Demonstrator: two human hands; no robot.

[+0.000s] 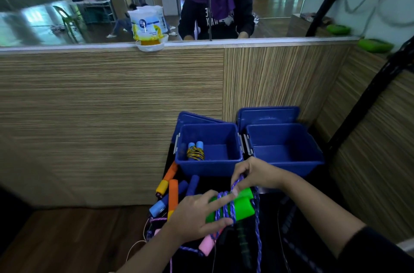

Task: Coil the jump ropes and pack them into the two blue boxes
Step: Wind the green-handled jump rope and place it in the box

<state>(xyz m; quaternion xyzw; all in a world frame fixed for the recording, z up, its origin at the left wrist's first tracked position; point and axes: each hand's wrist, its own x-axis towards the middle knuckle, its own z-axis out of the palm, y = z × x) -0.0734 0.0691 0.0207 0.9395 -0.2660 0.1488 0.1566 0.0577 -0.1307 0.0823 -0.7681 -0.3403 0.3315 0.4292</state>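
Winding stage. The purple braided cord (233, 206) is wrapped in loose turns round the paired green foam handles (240, 206), near the left blue plastic box (208, 166). Risk: slack from the right hand (257, 174), which pinches the cord raised, would likely let turns slip off. The left hand (197, 216) clasps the handles, forefinger extended across the wraps. The right blue plastic box (289, 164) shows no rope.

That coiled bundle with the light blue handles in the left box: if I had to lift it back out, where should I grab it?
Probably from above, at the wrapped rope band. The coiled bundle sits in the left box near its left wall, so a side approach looks blocked. The two light blue handles lie side by side; a grip across the band should hold both.
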